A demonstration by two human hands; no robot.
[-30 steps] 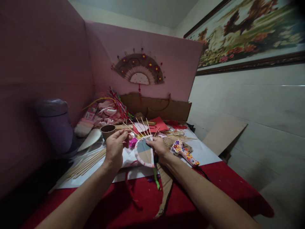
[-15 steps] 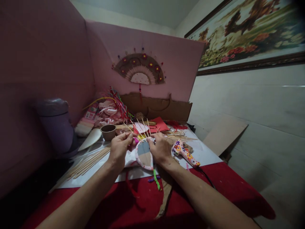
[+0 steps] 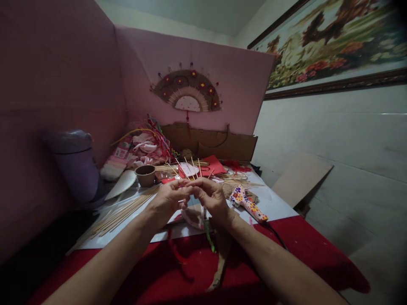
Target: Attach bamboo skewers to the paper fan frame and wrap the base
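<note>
My left hand (image 3: pixel 168 199) and my right hand (image 3: pixel 212 200) meet at the fingertips, both pinched closed. Whatever lies between the fingers is too small and hidden to name; a bit of pink-red shows there. Under them is a round piece (image 3: pixel 193 223) with a pale, pink-spotted rim and a smooth grey-brown middle, largely covered by the hands. Thin wooden sticks (image 3: pixel 199 167) fan out beyond the fingers. A green twisted strip (image 3: pixel 209 238) hangs below the round piece, beside a curved cardboard strip (image 3: pixel 219 267).
A flower-patterned glue gun (image 3: pixel 248 204) lies right of my hands, its cord trailing forward. More wooden sticks (image 3: pixel 127 210) lie at left, near a brown cup (image 3: pixel 145 175) and a purple lidded tumbler (image 3: pixel 76 169). Red paper (image 3: pixel 213 165) lies behind. A decorated fan (image 3: pixel 190 89) hangs on the pink panel.
My right hand has come off the round piece's rim and moved left and up to meet my left hand, which has shifted right. Together they now cover most of the round piece.
</note>
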